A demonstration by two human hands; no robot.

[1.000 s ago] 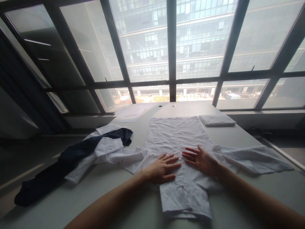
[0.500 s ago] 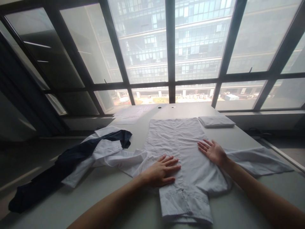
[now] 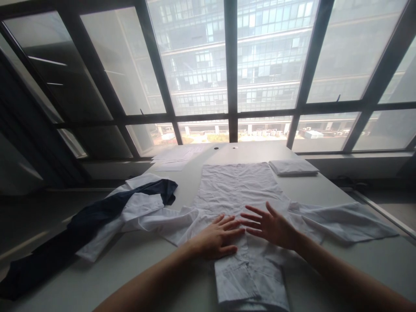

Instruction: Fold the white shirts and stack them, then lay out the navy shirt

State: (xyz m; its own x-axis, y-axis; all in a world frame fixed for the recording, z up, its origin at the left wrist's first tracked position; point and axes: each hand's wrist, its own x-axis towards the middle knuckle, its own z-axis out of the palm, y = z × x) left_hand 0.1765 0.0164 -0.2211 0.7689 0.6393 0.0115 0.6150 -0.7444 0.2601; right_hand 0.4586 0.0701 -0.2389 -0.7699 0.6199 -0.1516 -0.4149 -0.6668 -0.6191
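At far left, a dark curtain (image 3: 35, 125) beside the windows (image 3: 198, 65). Next, dark blue garment (image 3: 97, 216) along the left edge of the white surface (image 3: 186, 190), long axis slanting from near left to far right; white fabric lies both under and over it. Loose papers (image 3: 177, 157) farther back, toward the windows. Strip of surface shows between dark garment and shirt body.

White shirt (image 3: 237, 182) mid-surface, front of the person. Long axis runs person to windows: wide straight end at the windows, narrower end, layered and creased, toward the person. 2 sleeves stick out sideways; left sleeve (image 3: 178, 219) bunched, running toward the dark garment. Body fairly flat, rippled with wrinkles, small button visible near the middle.

Left hand (image 3: 221, 236) flat on the shirt, back up, fingers extended, gripping nothing. Right hand (image 3: 266, 226) just beside it over the shirt, fingers spread, nothing grasped; cannot tell if it touches cloth.

Folded white cloth (image 3: 294, 167) just beside the shirt's far right corner. Right sleeve (image 3: 344, 221) stretched smoother, tip close to the right edge; surface shows between sleeve and folded cloth.
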